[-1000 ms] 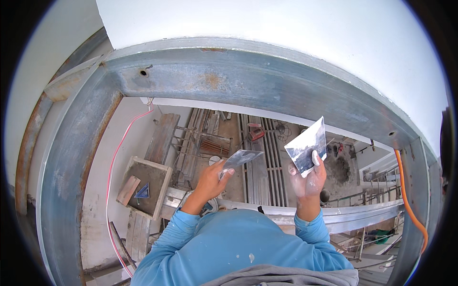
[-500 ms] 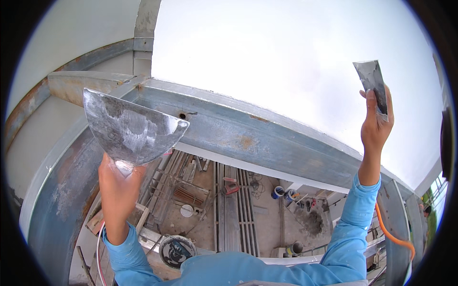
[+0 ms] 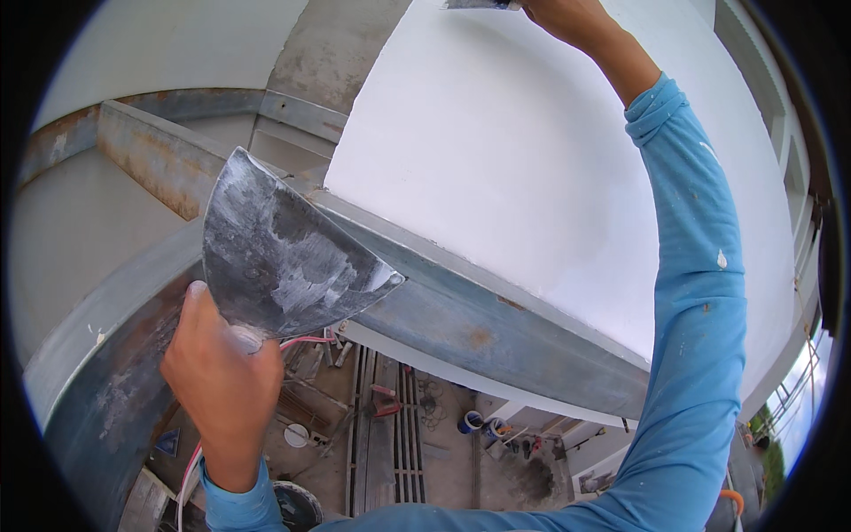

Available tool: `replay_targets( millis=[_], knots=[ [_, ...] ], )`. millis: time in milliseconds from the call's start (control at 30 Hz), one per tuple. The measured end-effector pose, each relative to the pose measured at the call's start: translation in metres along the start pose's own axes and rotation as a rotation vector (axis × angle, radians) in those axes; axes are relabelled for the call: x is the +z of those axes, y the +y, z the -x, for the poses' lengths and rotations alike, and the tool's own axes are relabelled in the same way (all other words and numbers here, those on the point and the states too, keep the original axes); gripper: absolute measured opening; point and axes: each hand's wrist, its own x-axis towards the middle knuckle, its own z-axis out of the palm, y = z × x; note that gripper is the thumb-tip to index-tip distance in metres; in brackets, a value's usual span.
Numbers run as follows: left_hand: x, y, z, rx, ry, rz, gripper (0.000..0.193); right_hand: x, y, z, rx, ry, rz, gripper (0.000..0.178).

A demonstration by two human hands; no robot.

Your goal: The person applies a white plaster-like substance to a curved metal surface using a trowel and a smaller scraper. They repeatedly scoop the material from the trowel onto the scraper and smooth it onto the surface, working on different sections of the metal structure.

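My left hand [image 3: 223,381] is closed round the handle of a broad putty knife [image 3: 288,244]. Its wide metal blade, smeared with white and grey filler, is held up tilted in front of the steel beam [image 3: 461,310]. At the top edge my right hand [image 3: 563,16] grips a smaller putty knife [image 3: 483,3], its blade partly cut off by the picture's edge. That blade is close to the white wall [image 3: 496,151]; whether it touches cannot be made out. My right arm, in a blue sleeve, reaches up along the wall's right side.
Far below lies a floor with long metal bars [image 3: 412,434], buckets [image 3: 470,421] and scattered tools. A bucket [image 3: 297,505] stands beneath my left forearm. A rusty steel beam [image 3: 155,155] runs off at left. A pink-red cord [image 3: 306,339] passes behind my left hand.
My right hand has gone up and left with the smaller putty knife, up to the picture's top edge. The broad knife has turned clockwise, and the whole view has shifted.
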Motion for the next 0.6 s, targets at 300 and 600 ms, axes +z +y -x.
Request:
replay_targets(
  millis=[300,600],
  knots=[
    [0.004,0.016,0.011,0.109,-0.013,0.170,0.037,0.018,-0.001,-0.032,-0.064,-0.010,-0.010,0.045],
    [0.030,0.039,0.085,0.083,-0.584,0.508,0.046,0.029,-0.001,-0.041,-0.062,0.000,-0.006,0.046]
  ],
)
